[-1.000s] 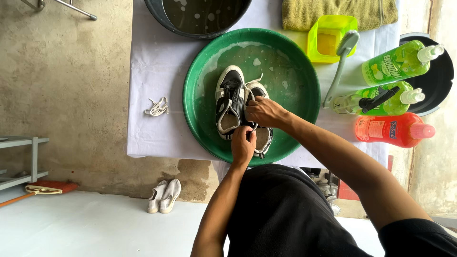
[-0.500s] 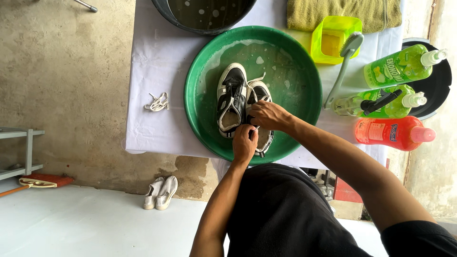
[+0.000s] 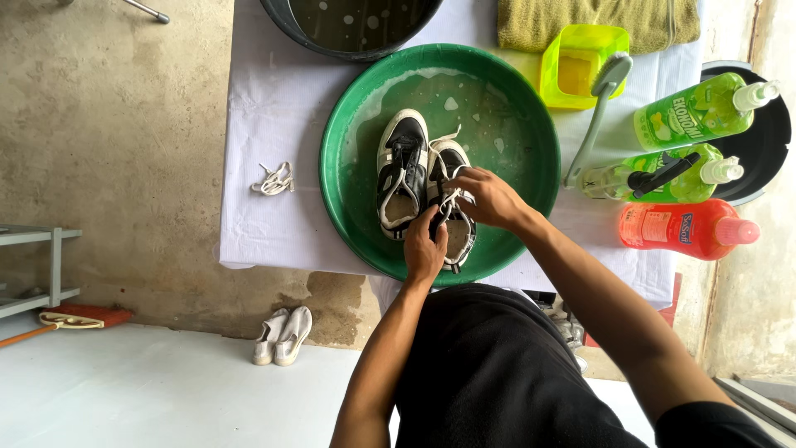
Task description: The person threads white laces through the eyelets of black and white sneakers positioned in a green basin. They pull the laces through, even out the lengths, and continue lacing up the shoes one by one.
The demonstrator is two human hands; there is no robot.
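Two black-and-white sneakers lie side by side in a green basin (image 3: 531,124) with soapy water. The left sneaker (image 3: 401,170) is untouched. My left hand (image 3: 424,249) steadies the heel end of the right sneaker (image 3: 452,162). My right hand (image 3: 491,197) pinches that shoe's white lace (image 3: 450,202), which is drawn loose and slack between my two hands.
A loose white lace (image 3: 274,179) lies on the white table cover (image 3: 265,91) left of the basin. A dark basin of water (image 3: 352,25), a yellow-green cup (image 3: 579,65), a long-handled brush (image 3: 599,108), a towel (image 3: 597,17) and three bottles (image 3: 688,166) stand behind and right. White shoes (image 3: 283,335) sit on the floor.
My right hand has shifted right and lifted slightly, pulling the white lace out of the right sneaker. My left hand stays at the shoe's heel.
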